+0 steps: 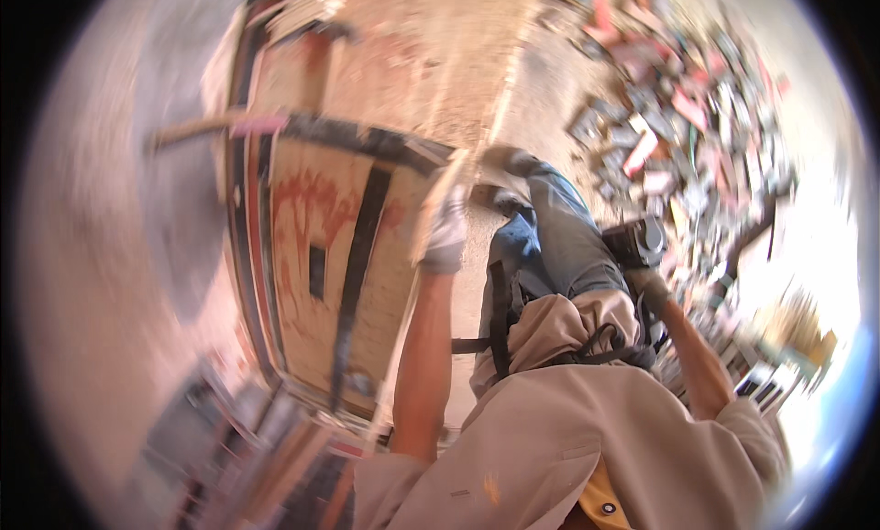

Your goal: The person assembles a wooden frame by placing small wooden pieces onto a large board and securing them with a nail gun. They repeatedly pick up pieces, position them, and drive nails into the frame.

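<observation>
My left hand (pixel 446 234), in a pale glove, is at the near-right edge of a wooden workbench, against a thin wood strip (pixel 442 193). Motion smears its fingers, so I cannot tell whether they grip the strip. Down at my right side, my gloved right hand (pixel 649 287) is closed around a bulky black tool (pixel 635 242) with a rounded end. The tool's exact kind does not show. On the bench lies a wooden panel (pixel 316 227) with dark strips and red stains. A dark bar (pixel 353 138) crosses it, with a pinkish-ended stick reaching out leftward.
A large heap of wood offcuts (pixel 683 117), some red, covers the floor at right. Stacked boards and slats (pixel 284 466) stand at the lower left. Farther up the bench is a sawdust-coloured surface (pixel 440 44). My legs (pixel 559 227) stand between bench and heap.
</observation>
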A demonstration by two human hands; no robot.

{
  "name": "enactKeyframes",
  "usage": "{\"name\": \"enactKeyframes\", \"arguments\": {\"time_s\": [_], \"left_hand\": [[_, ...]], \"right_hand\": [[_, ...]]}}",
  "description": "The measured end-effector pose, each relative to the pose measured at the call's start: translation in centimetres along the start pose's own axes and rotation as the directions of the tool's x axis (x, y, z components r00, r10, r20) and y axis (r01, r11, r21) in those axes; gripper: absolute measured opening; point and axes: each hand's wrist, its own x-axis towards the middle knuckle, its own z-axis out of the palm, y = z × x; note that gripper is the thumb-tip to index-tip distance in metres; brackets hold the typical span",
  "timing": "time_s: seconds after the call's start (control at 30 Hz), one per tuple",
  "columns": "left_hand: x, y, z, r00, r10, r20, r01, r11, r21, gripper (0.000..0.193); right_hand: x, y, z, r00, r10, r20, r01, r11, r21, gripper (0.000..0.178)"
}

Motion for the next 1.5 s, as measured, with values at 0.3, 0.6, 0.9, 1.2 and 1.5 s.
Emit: {"name": "enactKeyframes", "arguments": {"time_s": [0.3,0.6,0.9,1.2,1.5], "left_hand": [[-7.9,-1.5,-4.9,0.895,0.227,-0.383,-0.018,0.879,0.477,0.029],[-41.8,-16.9,-26.8,0.622,-0.236,-0.746,0.702,0.59,0.398,0.07],[-61.5,-31.0,-39.2,0.669,-0.529,-0.522,0.736,0.374,0.564,0.063],[-63.2,-30.4,-39.8,0.741,-0.305,-0.598,0.599,0.702,0.384,0.046],[-63.8,-30.5,-44.8,0.874,-0.383,-0.3,0.475,0.807,0.351,0.064]], "right_hand": [[8.8,-6.4,-12.4,0.885,0.331,0.328,-0.452,0.782,0.429,0.007],[8.3,-19.4,-8.7,0.884,0.345,0.316,-0.408,0.899,0.16,0.015],[-6.5,-46.3,9.6,0.949,-0.089,0.304,0.185,0.935,-0.302,0.033],[0.3,-68.3,37.2,0.513,-0.637,0.575,0.852,0.296,-0.433,0.048],[11.6,-67.3,59.8,0.782,-0.476,0.401,0.535,0.185,-0.824,0.062]]}}
